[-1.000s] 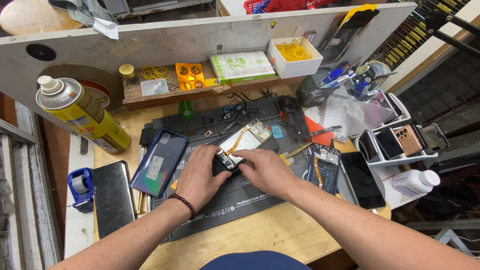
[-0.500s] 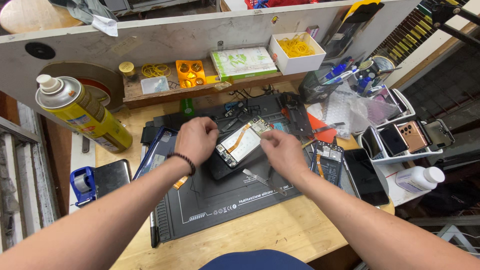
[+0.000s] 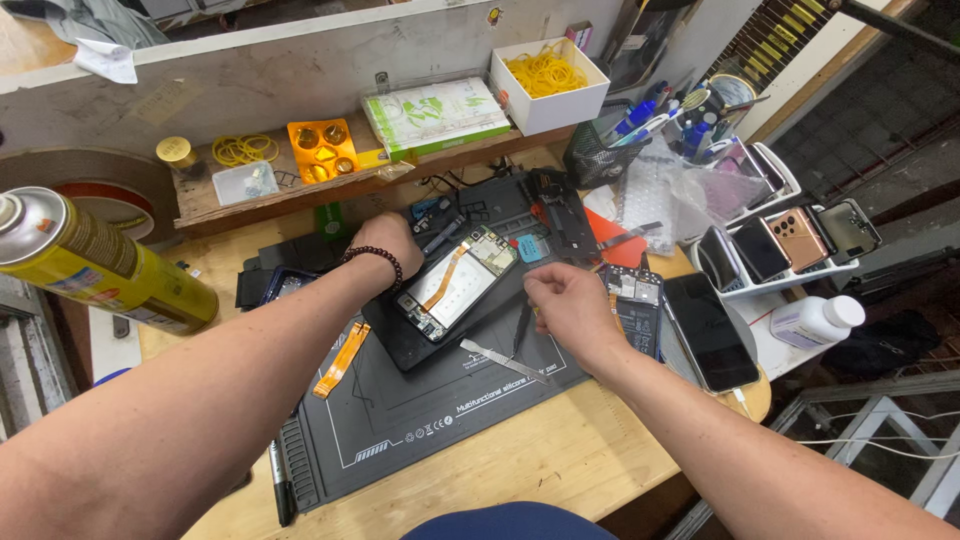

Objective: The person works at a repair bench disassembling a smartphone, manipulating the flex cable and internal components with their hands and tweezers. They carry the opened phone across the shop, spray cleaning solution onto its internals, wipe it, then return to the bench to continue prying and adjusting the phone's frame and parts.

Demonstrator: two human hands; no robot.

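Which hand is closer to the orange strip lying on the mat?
Left. The left hand is up by the opened phone, above the orange strip. The right hand is farther away, across the mat.

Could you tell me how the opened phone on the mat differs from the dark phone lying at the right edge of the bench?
The opened phone lies back-off, showing circuit parts and an orange ribbon cable; the dark phone shows only a closed, unlit glass face. The opened phone rests on the grey work mat by the left hand; the dark phone lies off it. Both lie flat.
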